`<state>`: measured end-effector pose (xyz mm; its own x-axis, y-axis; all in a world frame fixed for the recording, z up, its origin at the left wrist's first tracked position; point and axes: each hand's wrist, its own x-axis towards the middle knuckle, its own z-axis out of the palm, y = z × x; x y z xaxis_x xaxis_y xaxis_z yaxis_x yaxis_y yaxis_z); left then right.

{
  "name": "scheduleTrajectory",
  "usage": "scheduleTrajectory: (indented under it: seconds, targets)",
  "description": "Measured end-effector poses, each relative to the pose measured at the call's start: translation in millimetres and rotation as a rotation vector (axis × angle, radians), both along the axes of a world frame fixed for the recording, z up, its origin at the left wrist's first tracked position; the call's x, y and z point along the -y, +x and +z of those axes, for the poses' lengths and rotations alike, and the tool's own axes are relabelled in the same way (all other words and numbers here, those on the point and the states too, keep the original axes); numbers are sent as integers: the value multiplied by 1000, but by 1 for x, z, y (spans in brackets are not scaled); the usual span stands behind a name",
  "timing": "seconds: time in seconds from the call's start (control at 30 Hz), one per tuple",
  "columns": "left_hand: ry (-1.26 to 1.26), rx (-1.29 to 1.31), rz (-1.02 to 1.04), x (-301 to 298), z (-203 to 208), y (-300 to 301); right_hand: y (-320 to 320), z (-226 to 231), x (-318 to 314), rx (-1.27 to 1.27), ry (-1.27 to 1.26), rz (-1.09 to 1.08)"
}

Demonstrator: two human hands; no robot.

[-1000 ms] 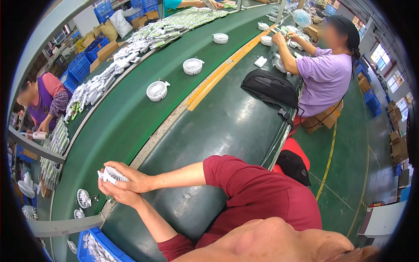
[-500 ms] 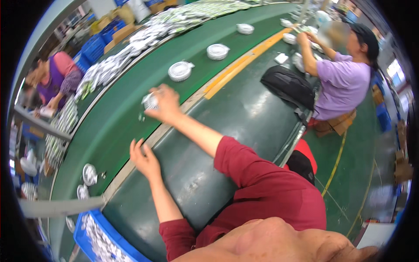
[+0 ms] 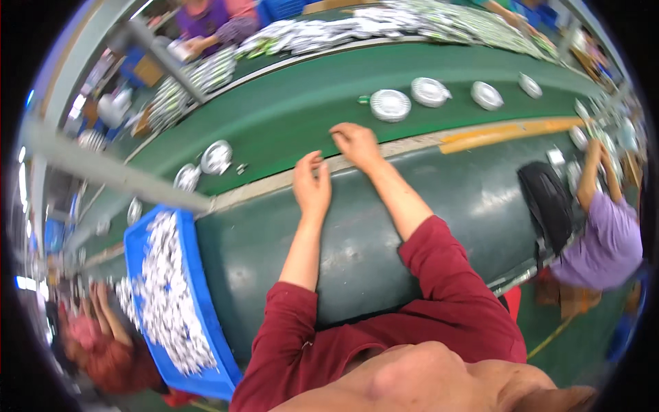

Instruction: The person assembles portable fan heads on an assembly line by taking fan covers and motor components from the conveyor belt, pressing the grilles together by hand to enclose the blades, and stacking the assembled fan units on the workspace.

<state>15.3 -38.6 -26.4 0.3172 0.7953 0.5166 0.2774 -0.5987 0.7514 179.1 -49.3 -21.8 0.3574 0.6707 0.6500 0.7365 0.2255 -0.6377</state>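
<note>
My left hand point(image 3: 313, 185) is held above the near edge of the green conveyor belt point(image 3: 288, 137), fingers loosely bent and apart, with nothing visible in it. To its right, my right hand point(image 3: 357, 145) reaches over the belt's near edge, fingers slightly curled and apart, also without anything visible in it. Beyond the right hand lies a white round ribbed casing point(image 3: 390, 105), with a small green piece point(image 3: 364, 100) beside it. Further right along the belt sit another ribbed casing point(image 3: 430, 92) and more like it. Neither hand touches them.
A blue bin point(image 3: 199, 295) of small white parts stands at my left under a grey metal bar point(image 3: 117, 168). White round parts point(image 3: 217, 158) lie on the belt beyond. A black bag point(image 3: 546, 206) rests at right near a co-worker in purple point(image 3: 604, 247). White-and-green pieces point(image 3: 329, 29) line the far side.
My right hand has let go of a round ribbed casing and drawn back from it. Both hands are now close together. The view has turned left, bringing the blue bin fully in.
</note>
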Motion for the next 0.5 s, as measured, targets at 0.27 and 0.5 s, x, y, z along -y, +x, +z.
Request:
scheduleTrajectory:
  seconds: [0.27, 0.5]
  targets:
    - [-42, 98, -31, 5, 3, 8, 14, -4, 2, -72, -81, 10]
    - [-62, 67, -23, 12, 8, 4, 15, -1, 5, -108, -117, 62]
